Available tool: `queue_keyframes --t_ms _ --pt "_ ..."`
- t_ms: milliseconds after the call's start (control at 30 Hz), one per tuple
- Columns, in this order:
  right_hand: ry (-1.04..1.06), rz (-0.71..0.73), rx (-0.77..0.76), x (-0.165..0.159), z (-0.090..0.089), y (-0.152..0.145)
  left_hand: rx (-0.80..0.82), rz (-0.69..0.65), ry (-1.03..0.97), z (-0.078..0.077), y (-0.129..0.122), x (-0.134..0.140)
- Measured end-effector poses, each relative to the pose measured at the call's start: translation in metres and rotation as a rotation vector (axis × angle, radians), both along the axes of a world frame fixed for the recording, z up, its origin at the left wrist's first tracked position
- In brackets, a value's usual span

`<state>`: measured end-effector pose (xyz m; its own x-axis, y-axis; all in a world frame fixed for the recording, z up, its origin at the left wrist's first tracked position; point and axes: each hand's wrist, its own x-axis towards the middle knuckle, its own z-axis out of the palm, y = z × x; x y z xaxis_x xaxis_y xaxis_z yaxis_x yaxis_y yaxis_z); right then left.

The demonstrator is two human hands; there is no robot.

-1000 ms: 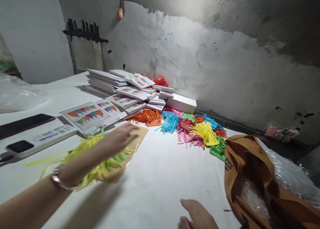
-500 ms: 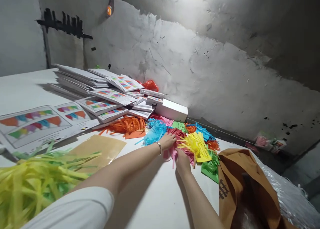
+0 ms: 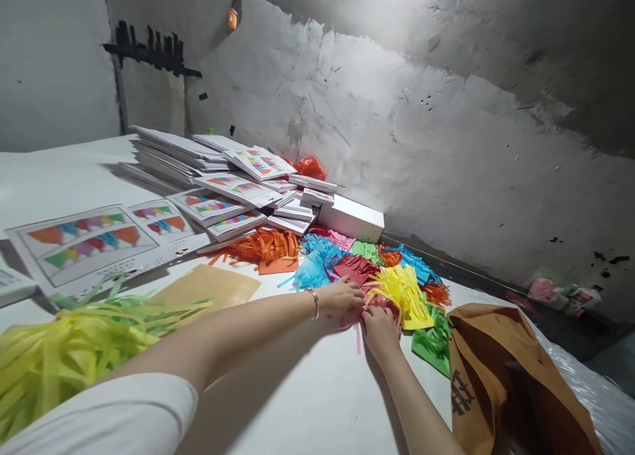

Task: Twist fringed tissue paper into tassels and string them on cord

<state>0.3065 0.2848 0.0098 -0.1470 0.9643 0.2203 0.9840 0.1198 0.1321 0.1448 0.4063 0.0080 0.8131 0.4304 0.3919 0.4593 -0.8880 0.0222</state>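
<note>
My left hand (image 3: 341,297), with a bracelet at the wrist, lies over a pink tissue-paper tassel (image 3: 384,303), its fingers bent against the paper. Just to its right, my right hand (image 3: 381,329) pinches the same pink fringe low down. A single pink strip (image 3: 358,339) hangs onto the white tabletop between them. Behind my left hand are a dark red tassel (image 3: 353,266) and a blue tassel (image 3: 317,263). Right beside the pink one sit a yellow tassel (image 3: 407,296) and a green tassel (image 3: 434,342). My fingertips are partly buried in the paper.
Printed cards (image 3: 84,243) and stacked packs (image 3: 171,154) cover the left and back. A white box (image 3: 352,217) stands near the wall. Orange tassels (image 3: 262,247), a tan envelope (image 3: 208,289) and yellow-green strips (image 3: 74,349) lie left; a brown bag (image 3: 516,375) stands right.
The view has shifted, so things sit slightly further right. My left hand has come down from the dark red tassel to the pink paper, closer to my right hand, uncovering the dark red one.
</note>
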Motion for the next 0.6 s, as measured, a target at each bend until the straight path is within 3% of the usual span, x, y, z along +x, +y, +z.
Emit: queue_keyframes --t_ms 100,233,333,433,600 --pt "-0.074 -0.012 -0.022 0.013 0.001 -0.006 -0.026 -0.038 0.06 0.002 -0.001 -0.009" --pt "-0.1 -0.07 -0.011 0.043 0.007 -0.029 -0.046 0.026 0.045 0.013 0.005 -0.043" --pt "-0.059 -0.083 0.014 0.048 0.01 -0.039 -0.069 0.076 0.013 0.016 -0.003 -0.054" --pt "0.019 -0.027 0.011 0.032 0.008 -0.033 -0.079 0.115 -0.036 0.015 -0.022 -0.041" --pt "0.136 0.013 -0.036 0.01 -0.005 -0.013 -0.137 -0.02 0.013 0.006 -0.049 -0.008"
